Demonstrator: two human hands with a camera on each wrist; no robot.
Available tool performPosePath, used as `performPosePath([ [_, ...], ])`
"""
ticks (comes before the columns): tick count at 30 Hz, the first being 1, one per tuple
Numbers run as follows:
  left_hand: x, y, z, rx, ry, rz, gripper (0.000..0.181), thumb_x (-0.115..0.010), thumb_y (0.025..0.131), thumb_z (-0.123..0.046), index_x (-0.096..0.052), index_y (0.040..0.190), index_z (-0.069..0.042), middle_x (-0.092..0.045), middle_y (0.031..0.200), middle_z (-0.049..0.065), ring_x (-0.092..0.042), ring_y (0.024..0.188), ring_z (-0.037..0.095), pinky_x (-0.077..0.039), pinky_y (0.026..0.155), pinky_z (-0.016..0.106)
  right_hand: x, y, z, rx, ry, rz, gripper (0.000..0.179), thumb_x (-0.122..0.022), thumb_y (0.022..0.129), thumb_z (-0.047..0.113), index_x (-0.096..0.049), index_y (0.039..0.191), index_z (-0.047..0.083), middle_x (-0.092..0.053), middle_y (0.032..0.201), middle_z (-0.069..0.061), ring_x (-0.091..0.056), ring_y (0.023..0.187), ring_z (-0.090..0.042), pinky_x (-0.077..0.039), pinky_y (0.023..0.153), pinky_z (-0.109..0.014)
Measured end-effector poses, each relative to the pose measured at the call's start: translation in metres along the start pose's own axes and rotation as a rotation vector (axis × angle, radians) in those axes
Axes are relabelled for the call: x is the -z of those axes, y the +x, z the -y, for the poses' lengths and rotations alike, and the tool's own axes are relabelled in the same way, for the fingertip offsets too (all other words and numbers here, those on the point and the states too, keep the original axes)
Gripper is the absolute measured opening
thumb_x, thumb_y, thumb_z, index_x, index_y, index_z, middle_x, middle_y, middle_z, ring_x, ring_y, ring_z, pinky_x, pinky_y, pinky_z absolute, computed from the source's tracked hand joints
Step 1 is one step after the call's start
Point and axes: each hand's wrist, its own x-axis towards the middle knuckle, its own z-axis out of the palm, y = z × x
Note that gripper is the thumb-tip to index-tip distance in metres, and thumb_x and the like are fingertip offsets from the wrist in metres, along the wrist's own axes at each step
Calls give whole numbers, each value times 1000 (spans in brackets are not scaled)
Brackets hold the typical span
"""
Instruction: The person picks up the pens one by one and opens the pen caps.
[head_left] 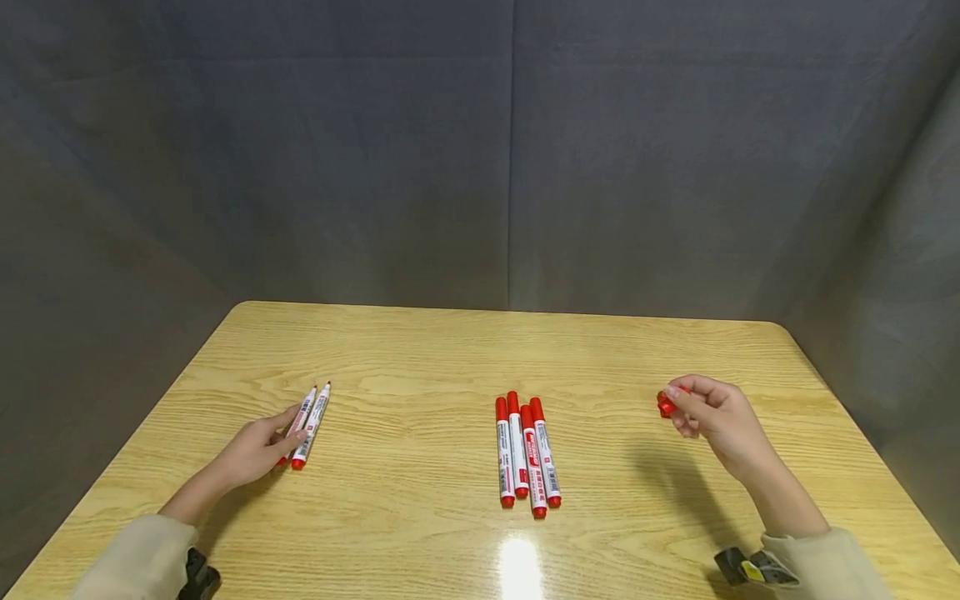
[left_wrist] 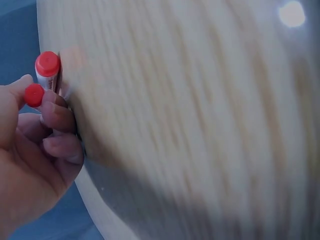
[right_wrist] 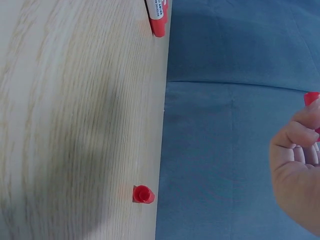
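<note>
On the left of the table, my left hand (head_left: 258, 450) pinches a white whiteboard marker (head_left: 302, 412) with a bare red tip, thumb on one side and fingers on the other. Its red end (left_wrist: 34, 95) shows between thumb and fingertip in the left wrist view. Right beside it lies a second uncapped marker (head_left: 318, 417), with its red end (left_wrist: 48, 64) toward the wrist camera. At the right, my right hand (head_left: 712, 414) is raised above the table and pinches a red marker cap (right_wrist: 311, 98). Another red cap (right_wrist: 143, 194) stands on the table, open end up.
Several capped red-and-white markers (head_left: 528, 458) lie side by side in the middle of the wooden table (head_left: 420, 358). One marker's end (right_wrist: 157, 22) shows in the right wrist view. A grey curtain (head_left: 375, 167) hangs behind the table and around its sides.
</note>
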Motion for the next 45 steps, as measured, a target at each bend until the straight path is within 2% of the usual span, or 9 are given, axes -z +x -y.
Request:
performPosePath([
  [4,-1,1,0,3,14,2,62,-50,94,-25,-27,135,15,-61,90,19,-51,59,15,-36,44,25,1,-1,0,-3,-5,-6,16,-50,93,6,-64,86,8,-61,69,1,-49,55,-5,-42,47,-18],
  [7,-1,0,0,-13,72,-11,61,-50,94,-26,-30,133,16,-53,113,32,-61,78,30,-48,57,34,1,-1,0,-12,-9,-12,16,-50,93,6,-64,85,8,-60,68,2,-49,54,-5,-42,47,-18],
  [9,-2,0,0,-24,113,-19,60,-49,94,-27,-32,132,17,-46,122,35,-59,92,38,-50,68,42,1,0,0,-15,-14,-15,15,-50,93,7,-63,85,8,-60,67,2,-49,54,-5,-42,47,-19],
  [11,-2,0,0,-31,142,-20,60,-49,94,-27,-32,131,17,-45,122,36,-56,97,43,-48,75,47,1,0,1,-16,-16,-17,14,-51,93,7,-63,85,8,-59,66,2,-49,54,-6,-41,46,-19],
  [16,0,-1,2,-28,147,-24,60,-48,95,-28,-31,133,17,-46,121,36,-58,94,43,-48,67,41,4,1,1,-22,-21,-25,12,-51,93,8,-62,87,6,-58,65,1,-49,54,-6,-41,46,-19],
  [20,2,-1,2,-20,136,-27,59,-46,96,-27,-31,134,15,-62,84,23,-58,65,26,-41,48,29,6,2,1,-40,-35,-39,11,-52,92,8,-61,88,4,-59,65,1,-49,54,-6,-41,47,-19],
  [24,4,-1,1,-7,122,-35,57,-45,96,-27,-31,135,13,-41,49,-2,-31,41,9,-29,38,23,8,2,1,-69,-46,-61,6,-53,92,9,-58,89,6,-58,62,1,-48,52,-7,-41,47,-20],
  [34,13,-4,-14,-25,132,-136,59,-48,95,-24,-28,137,12,-33,47,-5,-25,40,7,-26,38,23,23,5,-4,-100,-86,-98,11,-57,90,11,-52,86,1,-58,59,1,-48,51,-7,-41,46,-21],
  [45,5,-7,-54,-166,35,-163,54,-50,94,-17,-30,139,6,-36,47,-6,-28,38,4,-28,37,22,44,8,-12,-117,-158,-141,5,-59,89,13,-59,85,9,-60,64,4,-51,55,-7,-44,50,-21],
])
